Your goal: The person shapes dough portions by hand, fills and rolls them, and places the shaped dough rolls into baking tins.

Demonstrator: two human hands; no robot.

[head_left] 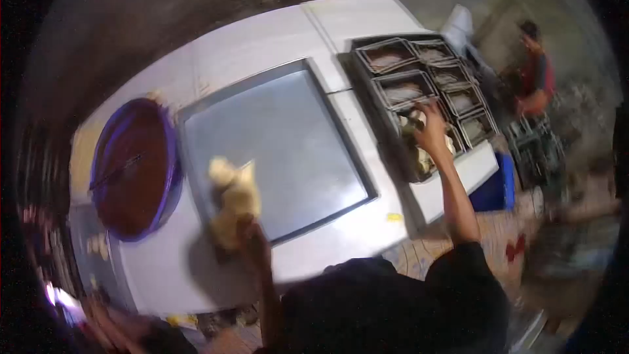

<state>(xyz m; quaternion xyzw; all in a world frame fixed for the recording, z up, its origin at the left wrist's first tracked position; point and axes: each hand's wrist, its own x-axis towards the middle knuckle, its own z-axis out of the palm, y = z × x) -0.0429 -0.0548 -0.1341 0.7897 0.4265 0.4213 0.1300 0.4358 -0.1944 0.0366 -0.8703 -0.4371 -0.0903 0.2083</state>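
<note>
My left hand [252, 236] is at the near left edge of the metal tray [282, 144], its fingers round the lower end of a pale, dough-like piece [239, 196]. Motion blurs the piece, which overlaps the tray's left edge. Over on the right, my right hand [430, 132] reaches into a dark rack of rectangular tins [401, 92]. Its fingers are bent and spread over a near tin holding pale pieces [422, 160]. Whether they touch these pieces is hard to tell.
A purple-rimmed basin [175, 157] with brown contents stands left of the tray on the white table [262, 33]. Beneath the table's right end is a blue container [495, 187]. A person [537, 75] is at the far right. Another person's hand [108, 321] shows at lower left.
</note>
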